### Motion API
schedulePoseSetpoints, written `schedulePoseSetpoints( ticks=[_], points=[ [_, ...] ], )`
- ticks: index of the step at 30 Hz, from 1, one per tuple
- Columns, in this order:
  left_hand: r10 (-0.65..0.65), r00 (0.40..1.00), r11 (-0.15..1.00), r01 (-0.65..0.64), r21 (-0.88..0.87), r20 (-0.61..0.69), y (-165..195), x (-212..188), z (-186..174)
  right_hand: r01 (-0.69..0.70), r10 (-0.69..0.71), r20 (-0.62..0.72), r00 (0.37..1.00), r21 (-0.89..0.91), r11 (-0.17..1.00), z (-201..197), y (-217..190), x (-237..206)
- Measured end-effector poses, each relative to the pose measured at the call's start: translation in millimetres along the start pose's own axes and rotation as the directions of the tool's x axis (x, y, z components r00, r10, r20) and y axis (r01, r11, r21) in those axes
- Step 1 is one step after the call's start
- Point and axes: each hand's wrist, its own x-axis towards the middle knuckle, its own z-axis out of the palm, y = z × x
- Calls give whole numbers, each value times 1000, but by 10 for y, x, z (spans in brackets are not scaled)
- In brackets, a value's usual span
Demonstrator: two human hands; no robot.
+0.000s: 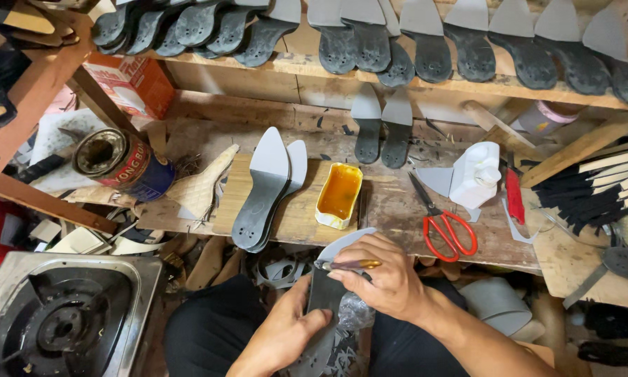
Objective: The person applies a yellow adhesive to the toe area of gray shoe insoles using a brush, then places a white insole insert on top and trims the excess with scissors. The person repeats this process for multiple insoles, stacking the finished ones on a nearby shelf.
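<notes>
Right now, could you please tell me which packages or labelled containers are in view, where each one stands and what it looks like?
Cardboard box: upper left, under the shelf; orange-red and white.
Tin can: left on the bench, on its side; red and blue label, open mouth.
Plastic bottle: right, beside the red-handled scissors; white.

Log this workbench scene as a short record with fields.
Left hand: grips a grey sole from below
Right hand: holds a small brush across the sole's upper end
Glue tub: open, amber glue, on the bench ahead of the hands
Red scissors: lying on the bench, right of the tub
Sole pair: stacked left of the tub
Upper shelf: row of soles
</notes>
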Motion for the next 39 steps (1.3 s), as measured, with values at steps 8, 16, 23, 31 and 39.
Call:
schedulePoseSetpoints(
  ticks=[8, 16, 23, 31, 39],
  points=[
    [36, 999, 967, -38, -252, -13, -103, 24, -39, -63, 82, 180, 980, -110, 992, -149, 80, -183],
    [55, 998, 974, -52, -219, 7, -180, 27, 55, -373, 361, -275, 891, 11, 928, -168, 94, -393],
    [68, 998, 978, -66, -198, 3, -147, 15, 127, -107, 16, -345, 939, -247, 963, 180, 2, -321],
    [-12, 1000, 965, 11, -262, -3, -225, -1, 113, -275, 278, -169, 946, 41, 961, 188, 79, -422],
    [-35, 999, 918, 46, -394, 35, -200, -29, 63, -118, 33, -370, 928, -209, 971, -1, 143, -453]
  ],
)
